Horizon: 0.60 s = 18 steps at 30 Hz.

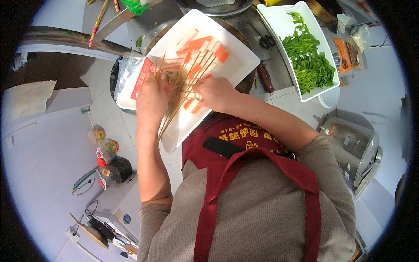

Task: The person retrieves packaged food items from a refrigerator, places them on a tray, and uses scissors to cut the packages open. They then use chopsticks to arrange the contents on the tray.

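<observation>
A white plastic tray (240, 70) lies tilted on a round wooden chopping board (250, 85), holding crab sticks (196, 44) with orange and white sides. Thin bamboo skewers (178, 98) lie across it, some with crab stick pieces at their far ends. My left hand (152, 95) is closed around part of the skewer bundle at the tray's left side, beside a red printed packet (141, 78). Over the tray's middle, my right hand (214, 93) has its fingers bent at the skewers and a crab stick piece; its fingertips are partly hidden, so what it grips is unclear.
Right of the board lie a wooden-handled knife (265, 77) and black scissors (266, 41). A second white tray (288, 65) holds cut green leaves (311, 65). A dark metal pan (216, 13) stands behind. A clear plastic bag (127, 73) hangs at the left edge.
</observation>
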Each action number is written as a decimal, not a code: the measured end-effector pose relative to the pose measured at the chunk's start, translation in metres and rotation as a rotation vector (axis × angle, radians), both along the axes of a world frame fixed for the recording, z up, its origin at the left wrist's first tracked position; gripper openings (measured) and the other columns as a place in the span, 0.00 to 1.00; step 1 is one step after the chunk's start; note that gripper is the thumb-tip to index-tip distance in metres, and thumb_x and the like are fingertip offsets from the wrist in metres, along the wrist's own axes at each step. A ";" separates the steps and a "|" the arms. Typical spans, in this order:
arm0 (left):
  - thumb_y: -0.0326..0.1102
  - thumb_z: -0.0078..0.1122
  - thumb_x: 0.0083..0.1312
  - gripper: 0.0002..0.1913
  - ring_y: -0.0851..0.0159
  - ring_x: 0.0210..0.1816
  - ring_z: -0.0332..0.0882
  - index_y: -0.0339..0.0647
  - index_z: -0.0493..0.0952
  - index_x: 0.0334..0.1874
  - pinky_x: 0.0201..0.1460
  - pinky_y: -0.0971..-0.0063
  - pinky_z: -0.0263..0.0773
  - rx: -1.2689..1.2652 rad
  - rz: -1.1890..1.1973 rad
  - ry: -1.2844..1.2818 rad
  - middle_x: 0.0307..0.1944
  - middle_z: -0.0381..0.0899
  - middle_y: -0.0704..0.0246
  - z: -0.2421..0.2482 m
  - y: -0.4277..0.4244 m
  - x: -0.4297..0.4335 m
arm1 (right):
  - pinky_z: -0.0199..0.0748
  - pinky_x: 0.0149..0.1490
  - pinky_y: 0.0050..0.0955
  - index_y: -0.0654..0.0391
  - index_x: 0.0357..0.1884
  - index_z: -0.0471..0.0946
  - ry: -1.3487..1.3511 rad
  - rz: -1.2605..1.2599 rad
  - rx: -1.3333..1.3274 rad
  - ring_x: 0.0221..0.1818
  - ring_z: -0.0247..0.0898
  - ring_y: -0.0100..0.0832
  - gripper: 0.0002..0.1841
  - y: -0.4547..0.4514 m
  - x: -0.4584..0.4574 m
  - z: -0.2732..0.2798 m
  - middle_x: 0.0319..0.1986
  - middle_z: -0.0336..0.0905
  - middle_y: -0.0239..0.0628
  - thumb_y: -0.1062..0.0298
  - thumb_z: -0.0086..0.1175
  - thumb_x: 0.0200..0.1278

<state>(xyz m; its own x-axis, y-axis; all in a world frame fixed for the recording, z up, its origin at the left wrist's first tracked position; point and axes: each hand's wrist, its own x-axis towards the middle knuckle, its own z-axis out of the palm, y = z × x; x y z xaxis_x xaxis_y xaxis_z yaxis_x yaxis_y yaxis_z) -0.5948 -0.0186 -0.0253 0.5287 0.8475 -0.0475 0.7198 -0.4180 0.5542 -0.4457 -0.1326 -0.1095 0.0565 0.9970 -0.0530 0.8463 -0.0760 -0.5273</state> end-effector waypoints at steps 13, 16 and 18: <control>0.40 0.49 0.76 0.16 0.44 0.40 0.80 0.33 0.80 0.50 0.46 0.58 0.72 -0.079 -0.223 -0.056 0.39 0.81 0.45 0.034 -0.030 -0.026 | 0.77 0.42 0.41 0.54 0.47 0.76 0.218 -0.119 0.146 0.38 0.80 0.45 0.13 -0.004 -0.005 -0.010 0.31 0.79 0.44 0.69 0.58 0.60; 0.37 0.52 0.76 0.15 0.56 0.28 0.79 0.34 0.80 0.53 0.35 0.65 0.71 -0.172 -0.241 -0.071 0.33 0.81 0.52 0.031 -0.036 -0.027 | 0.78 0.42 0.34 0.57 0.49 0.76 0.471 -0.163 0.089 0.39 0.81 0.36 0.13 -0.001 0.007 -0.005 0.33 0.80 0.39 0.70 0.56 0.63; 0.35 0.52 0.76 0.15 0.67 0.21 0.76 0.34 0.79 0.57 0.25 0.72 0.69 -0.361 -0.181 -0.007 0.30 0.81 0.59 0.031 -0.040 -0.027 | 0.78 0.44 0.28 0.61 0.50 0.75 0.793 -0.184 0.041 0.40 0.81 0.30 0.13 -0.001 0.018 0.001 0.37 0.81 0.36 0.70 0.56 0.65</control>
<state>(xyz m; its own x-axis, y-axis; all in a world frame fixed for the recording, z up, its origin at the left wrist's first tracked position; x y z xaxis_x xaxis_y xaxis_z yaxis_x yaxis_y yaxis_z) -0.6221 -0.0589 0.0057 0.6692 0.6701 -0.3212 0.6484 -0.3153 0.6930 -0.4274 -0.1339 -0.1083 0.1802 0.9775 -0.1099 0.1964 -0.1452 -0.9697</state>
